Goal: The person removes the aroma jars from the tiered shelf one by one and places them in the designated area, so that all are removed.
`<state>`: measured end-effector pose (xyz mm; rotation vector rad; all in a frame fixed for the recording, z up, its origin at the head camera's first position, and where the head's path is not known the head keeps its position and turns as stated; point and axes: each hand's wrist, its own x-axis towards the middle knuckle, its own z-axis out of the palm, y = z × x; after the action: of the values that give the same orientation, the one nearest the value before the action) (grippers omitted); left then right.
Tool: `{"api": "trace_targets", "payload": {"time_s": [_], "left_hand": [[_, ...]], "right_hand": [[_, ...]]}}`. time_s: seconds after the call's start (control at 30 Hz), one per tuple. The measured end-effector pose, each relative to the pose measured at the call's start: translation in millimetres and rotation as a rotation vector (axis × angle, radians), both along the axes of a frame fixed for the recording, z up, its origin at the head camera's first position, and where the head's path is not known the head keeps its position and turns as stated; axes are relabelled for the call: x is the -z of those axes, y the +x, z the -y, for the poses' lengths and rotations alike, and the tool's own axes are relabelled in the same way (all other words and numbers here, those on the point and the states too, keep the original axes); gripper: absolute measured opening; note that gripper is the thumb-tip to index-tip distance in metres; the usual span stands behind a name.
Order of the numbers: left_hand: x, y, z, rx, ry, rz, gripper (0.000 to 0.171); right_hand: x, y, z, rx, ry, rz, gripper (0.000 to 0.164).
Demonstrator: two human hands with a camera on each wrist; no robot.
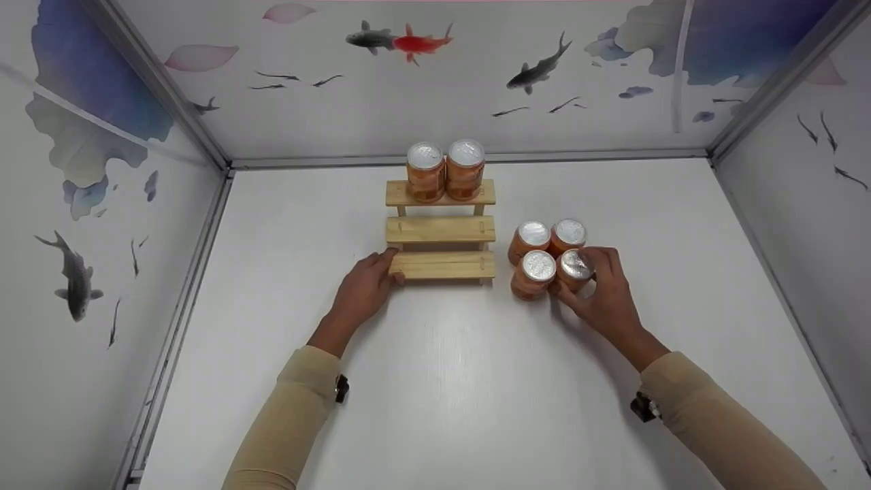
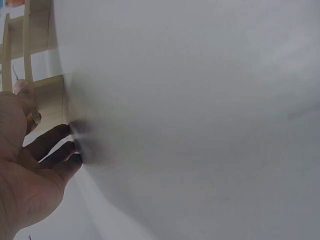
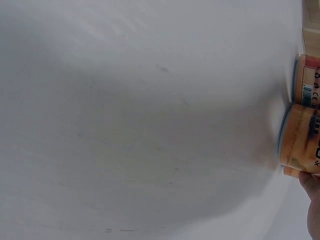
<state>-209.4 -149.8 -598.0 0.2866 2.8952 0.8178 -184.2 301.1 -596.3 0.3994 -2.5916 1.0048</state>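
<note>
A three-step wooden rack (image 1: 442,265) stands on the table, and my left hand (image 1: 364,287) pinches the left end of its lowest step. In the left wrist view, the thumb and index finger of that hand (image 2: 30,185) lie about the board's end; the other fingertips reach down near the tabletop. To the right of the rack, my right hand (image 1: 611,303) grips an orange can (image 1: 576,264) with a silver top, at the front right of a tight cluster. Beside it are a front-left can (image 1: 537,267), a back-left can (image 1: 533,235) and a back-right can (image 1: 569,233).
Two similar cans, a left one (image 1: 426,170) and a right one (image 1: 465,169), stand side by side on the rack's top step. A white table (image 1: 442,395) lies underneath. Painted panels with metal frame edges (image 1: 585,157) enclose its back and sides.
</note>
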Motion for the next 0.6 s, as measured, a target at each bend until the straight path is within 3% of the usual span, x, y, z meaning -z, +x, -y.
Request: {"api": "trace_targets", "payload": {"time_s": [0.6], "left_hand": [[1.4, -0.9, -0.2, -0.005, -0.007, 0.007, 0.070]], "right_hand": [[-0.7, -0.1, 0.3, 0.011, 0.003, 0.019, 0.074]]}}
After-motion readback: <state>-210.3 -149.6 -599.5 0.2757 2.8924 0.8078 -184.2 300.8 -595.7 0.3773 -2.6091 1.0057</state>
